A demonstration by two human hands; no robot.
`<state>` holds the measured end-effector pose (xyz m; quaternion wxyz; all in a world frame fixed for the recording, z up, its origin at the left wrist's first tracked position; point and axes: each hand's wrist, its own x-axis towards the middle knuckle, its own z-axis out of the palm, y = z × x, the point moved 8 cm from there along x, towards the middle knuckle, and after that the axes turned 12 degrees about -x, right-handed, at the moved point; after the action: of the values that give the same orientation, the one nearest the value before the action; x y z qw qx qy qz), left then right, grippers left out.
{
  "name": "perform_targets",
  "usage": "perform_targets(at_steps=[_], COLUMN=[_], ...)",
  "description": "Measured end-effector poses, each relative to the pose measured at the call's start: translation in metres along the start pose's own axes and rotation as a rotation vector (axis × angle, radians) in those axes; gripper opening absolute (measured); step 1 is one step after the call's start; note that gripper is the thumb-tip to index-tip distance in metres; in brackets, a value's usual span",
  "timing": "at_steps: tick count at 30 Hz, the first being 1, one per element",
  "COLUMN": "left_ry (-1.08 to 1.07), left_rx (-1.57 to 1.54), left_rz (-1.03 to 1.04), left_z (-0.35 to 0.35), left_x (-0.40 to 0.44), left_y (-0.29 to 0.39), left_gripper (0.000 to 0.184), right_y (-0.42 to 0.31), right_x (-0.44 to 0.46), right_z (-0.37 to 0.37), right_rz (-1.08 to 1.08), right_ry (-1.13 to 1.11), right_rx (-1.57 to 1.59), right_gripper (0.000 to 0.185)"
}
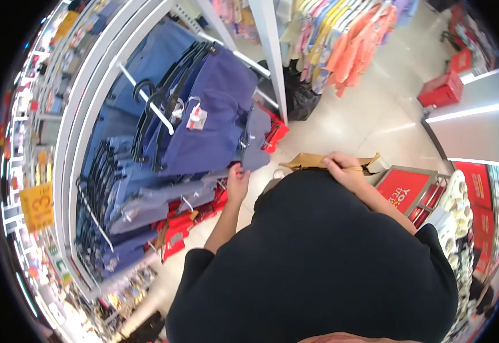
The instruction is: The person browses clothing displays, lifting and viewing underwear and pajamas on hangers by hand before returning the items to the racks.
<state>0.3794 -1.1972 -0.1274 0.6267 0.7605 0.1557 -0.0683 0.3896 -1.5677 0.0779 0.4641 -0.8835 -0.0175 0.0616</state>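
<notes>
My left hand is at the lower edge of the hanging clothes, beside a grey-blue garment. Its fingers are curled together, and what they pinch is too small to make out. Above it, navy shorts with a white tag hang from a white rack arm on black hangers. My right hand is closed around the top of a brown paper bag in front of my body. Most of the bag is hidden behind my black shirt.
Red garments hang low on the white-framed rack. Colourful children's clothes hang ahead, with a black plastic bag beneath. A red sign and stacked cream rolls stand at the right. Tiled floor shows between.
</notes>
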Motion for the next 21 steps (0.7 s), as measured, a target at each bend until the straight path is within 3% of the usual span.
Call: perform_targets(at_steps=[3,9,12,15,16,21], left_ry=[0.223,0.09,-0.519,-0.781,-0.755,-0.875], left_rx=[0.322,-0.238,-1.717,-1.831,-1.868,-1.757], left_rz=[0.132,-0.238,-0.406,-0.276,-0.303,-0.303], left_z=[0.002,0.094,0.185,0.233,0.246,0.294], left_x=[0.003,-0.011,-0.048,-0.073,-0.079,-0.09], left_y=[0.019,0.098,0.226,0.323,0.339,0.367], left_gripper=[0.052,0.037,0.027,0.026,0.024,0.026], right_y=[0.016,0.061,0.085,0.107,0.113,0.143], right_x=[0.01,0.015,0.009,0.004,0.001,-0.015], right_z=[-0.024,-0.082,-0.111,-0.135,-0.143,-0.174], right_rz=[0.0,-0.074,-0.039,-0.049,-0.05,-0.016], right_ry=[-0.044,0.004,-0.016,-0.015,-0.01,0.062], right_rx=[0.023,0.056,0.079,0.02,0.028,0.058], right_gripper=[0.015,0.014,0.015,0.015,0.015,0.016])
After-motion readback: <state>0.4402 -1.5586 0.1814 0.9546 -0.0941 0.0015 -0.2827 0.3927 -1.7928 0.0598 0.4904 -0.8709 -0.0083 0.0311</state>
